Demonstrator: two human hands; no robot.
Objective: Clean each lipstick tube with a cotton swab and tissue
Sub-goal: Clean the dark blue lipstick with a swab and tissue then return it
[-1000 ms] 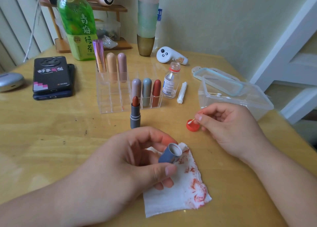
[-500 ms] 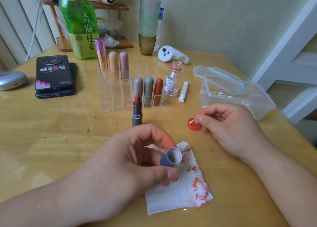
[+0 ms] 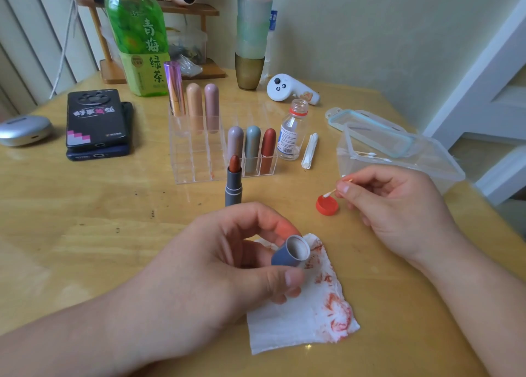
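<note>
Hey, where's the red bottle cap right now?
In the head view, the red bottle cap lies on the table right of centre, right by the tip of the cotton swab that the right hand pinches, and right of the uncapped lipstick.

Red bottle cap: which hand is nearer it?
Right. The right hand, pinching a cotton swab, is just beside the red bottle cap; the left hand, gripping a lipstick cap, is farther off.

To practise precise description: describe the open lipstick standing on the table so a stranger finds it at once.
Find the clear organizer on the wooden table. Just in front of it, outside its compartments, stands the grey lipstick. Unlike the capped tubes behind it, it is uncapped, its red-brown bullet exposed.
</note>
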